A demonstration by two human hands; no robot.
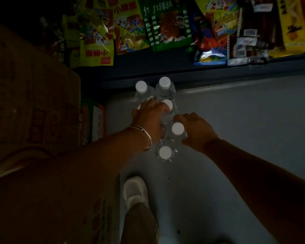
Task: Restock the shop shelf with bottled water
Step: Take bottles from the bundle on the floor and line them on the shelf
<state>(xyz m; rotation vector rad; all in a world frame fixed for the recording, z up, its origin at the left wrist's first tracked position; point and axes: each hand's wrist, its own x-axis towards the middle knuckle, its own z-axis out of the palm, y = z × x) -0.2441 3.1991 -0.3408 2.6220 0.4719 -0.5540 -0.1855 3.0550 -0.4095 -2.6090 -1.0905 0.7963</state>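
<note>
Left hand [149, 118] rests curled over the bottles [163, 111] (white-capped, on the floor [236, 138]); right hand [195, 132] seemingly grips one.

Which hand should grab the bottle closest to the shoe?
Probably the right hand. It sits beside the nearest bottle with nothing plainly held, while the left hand lies across the middle bottles.

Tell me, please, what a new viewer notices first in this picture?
First, the white-capped water bottles clustered upright on the grey floor at the centre, with the left hand and right hand on them. Then the bright snack packets on the shelf above.
</note>
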